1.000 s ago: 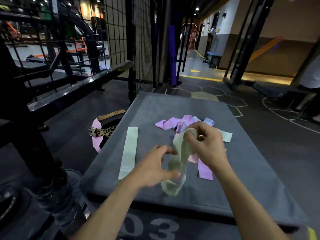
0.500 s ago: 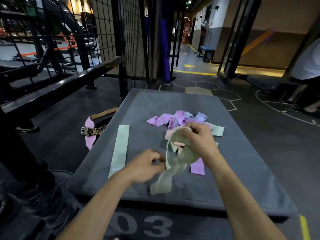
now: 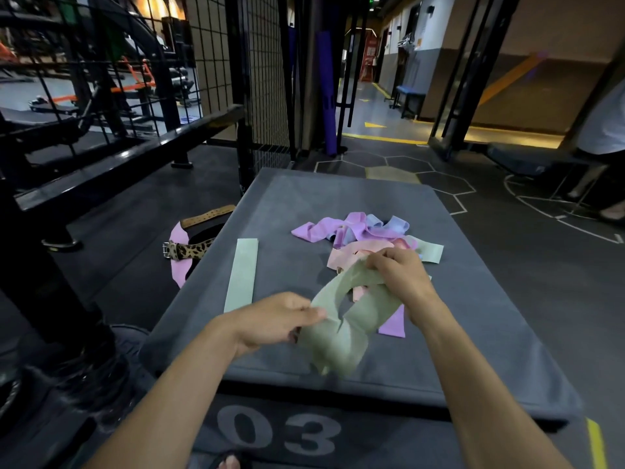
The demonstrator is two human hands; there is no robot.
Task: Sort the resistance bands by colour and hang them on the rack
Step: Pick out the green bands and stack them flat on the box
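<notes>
Bands, update: the green loop (image 3: 341, 319) is now stretched wider between both hands than a second ago, just in front of the pile (image 3: 365, 238). Left hand (image 3: 270, 321) pinches its near edge, right hand (image 3: 399, 272) grips the far end. Looks like untwisting so it can join the flat green one (image 3: 241, 274) left of the pile. No bins anywhere, nothing hung yet.

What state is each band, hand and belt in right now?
Left hand: pinching held green band.
Right hand: gripping it too.
Held green band: lifted, twisted.
Flat green band: laid straight on box.
Band pile: tangled, unsorted.
Belt: on floor.
</notes>
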